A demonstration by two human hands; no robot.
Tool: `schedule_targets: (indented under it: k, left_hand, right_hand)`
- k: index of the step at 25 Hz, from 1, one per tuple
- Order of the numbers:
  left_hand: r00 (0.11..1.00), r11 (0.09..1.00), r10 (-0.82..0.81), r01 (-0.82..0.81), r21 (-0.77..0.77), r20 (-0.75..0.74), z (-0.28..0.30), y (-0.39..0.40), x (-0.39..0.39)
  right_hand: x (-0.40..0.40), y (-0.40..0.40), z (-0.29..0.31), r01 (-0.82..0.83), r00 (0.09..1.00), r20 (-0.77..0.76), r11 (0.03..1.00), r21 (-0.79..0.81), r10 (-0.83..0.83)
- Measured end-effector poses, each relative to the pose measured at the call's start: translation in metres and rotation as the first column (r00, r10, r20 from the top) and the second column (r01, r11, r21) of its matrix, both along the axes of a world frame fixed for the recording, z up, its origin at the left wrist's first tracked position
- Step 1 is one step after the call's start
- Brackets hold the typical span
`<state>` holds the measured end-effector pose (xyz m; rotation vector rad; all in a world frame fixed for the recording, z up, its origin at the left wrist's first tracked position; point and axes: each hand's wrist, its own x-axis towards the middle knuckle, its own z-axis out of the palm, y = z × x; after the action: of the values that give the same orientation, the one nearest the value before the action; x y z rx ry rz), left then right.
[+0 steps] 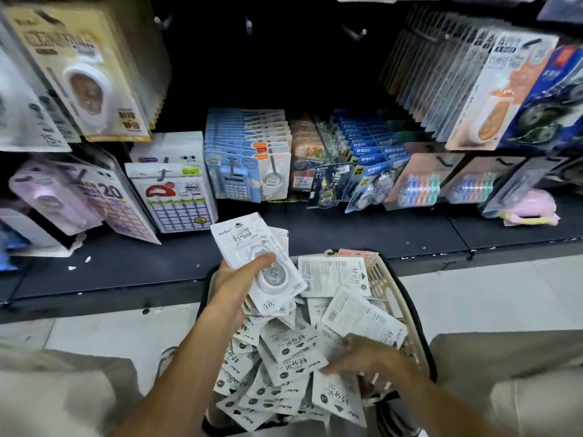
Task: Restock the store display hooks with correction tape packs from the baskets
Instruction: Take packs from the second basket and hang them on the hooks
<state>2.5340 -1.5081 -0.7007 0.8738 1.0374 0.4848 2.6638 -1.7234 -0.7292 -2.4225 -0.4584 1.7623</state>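
The left hand (243,279) is gripping a fanned stack of white correction tape packs (257,263), thumb pressing across the top one, holding them up over the near-left rim of the basket (407,313). To its right, the right hand (362,357) is reaching down into the loose packs (284,367) heaped in the basket; blur is hiding whether its fingers are pinching one. Above both hands, bare hooks (356,33) are waiting. The stack is likely slipping if another pack is being wedged under that thumb.

Dim upper display recess, brighter floor, wide-angle bending at edges, soft motion blur throughout.
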Motion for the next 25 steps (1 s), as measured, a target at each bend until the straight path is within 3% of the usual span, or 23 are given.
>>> schedule_targets:
  k: [4, 7, 9, 12, 13, 16, 19, 22, 25]
  left_hand:
    - [0.999, 0.999, 0.000, 0.001, 0.041, -0.034, -0.009, -0.004, 0.005]
    - [0.999, 0.995, 0.025, -0.021, 0.101, -0.043, -0.008, -0.001, 0.011]
    - [0.996, 0.982, 0.008, 0.009, 0.187, -0.090, -0.003, 0.003, 0.013]
    - [0.986, 0.961, -0.009, 0.054, 0.270, -0.164, 0.005, 0.009, 0.011]
    - [0.983, 0.955, -0.026, 0.078, 0.287, -0.181, 0.007, 0.009, 0.009]
    - [0.962, 0.913, -0.203, 0.252, 0.320, -0.181, 0.016, 0.007, 0.011]
    - [0.873, 0.840, -0.483, 0.484, 0.243, -0.071, 0.031, -0.007, 0.016]
    - [0.809, 0.801, -0.588, 0.582, 0.140, 0.002, 0.033, -0.018, 0.009]
    - [0.757, 0.761, -0.648, 0.649, 0.019, 0.082, 0.032, -0.021, 0.000]
  right_hand:
    - [-0.027, 0.015, -0.013, -0.250, 0.968, -0.014, 0.967, 0.041, 0.251]
    - [-0.007, 0.021, 0.007, -0.247, 0.968, -0.041, 0.969, -0.015, 0.246]
    - [0.018, 0.025, 0.033, -0.362, 0.905, 0.215, 0.930, -0.062, 0.367]
    - [0.051, 0.034, 0.080, -0.593, 0.607, 0.585, 0.797, -0.117, 0.537]
    - [0.057, 0.038, 0.094, -0.627, 0.580, 0.628, 0.777, -0.062, 0.519]
    - [0.060, 0.049, 0.131, -0.665, 0.679, 0.616, 0.690, 0.287, 0.399]
    - [0.051, 0.061, 0.153, -0.595, 0.777, 0.567, 0.614, 0.519, 0.274]
    - [0.046, 0.068, 0.154, -0.557, 0.805, 0.567, 0.548, 0.624, 0.173]
    - [0.041, 0.080, 0.151, -0.593, 0.790, 0.584, 0.476, 0.649, 0.187]
